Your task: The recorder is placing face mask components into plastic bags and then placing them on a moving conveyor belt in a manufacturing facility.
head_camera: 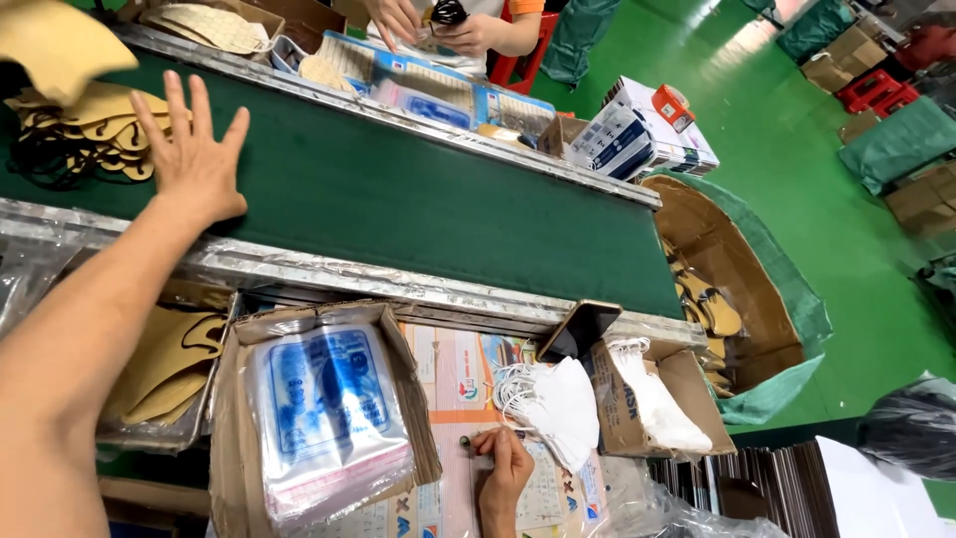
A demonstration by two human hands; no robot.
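left hand (pixel 196 164): I see it flat over the green belt (pixel 398 199), fingers spread wide, palm down, holding nothing. Fingertips sit just short of the tan cutouts (pixel 95 134) stacked at the belt's far left.
cutouts: thin flat card-like pieces with dark edging, loosely piled. My read: light, fairly stiff, likely to slide on each other. Best taken by an edge, or pressed flat and dragged.
right hand (pixel 506 468): low in frame, fingers curled together, tips pinched on a small dark item on the printed sheets. Can't tell what the item is. Hand touches the white masks (pixel 553 399) at their lower edge.
masks: a soft folded bunch with thin ear loops fanned out left, lying on the sheets just beside an open carton (pixel 647 399) with more white pieces in it. My read: very light, limp, loops snag easily. Pinch at the folded body, not the loops.
bags (pixel 329 418): slippery-looking clear printed pouches stacked in a cardboard tray, left of the right hand, not touched.
phone (pixel 581 327): dark, propped on the belt rail above the masks.
co-worker: two hands (pixel 438 25) across the belt, holding something dark; separate from mine.
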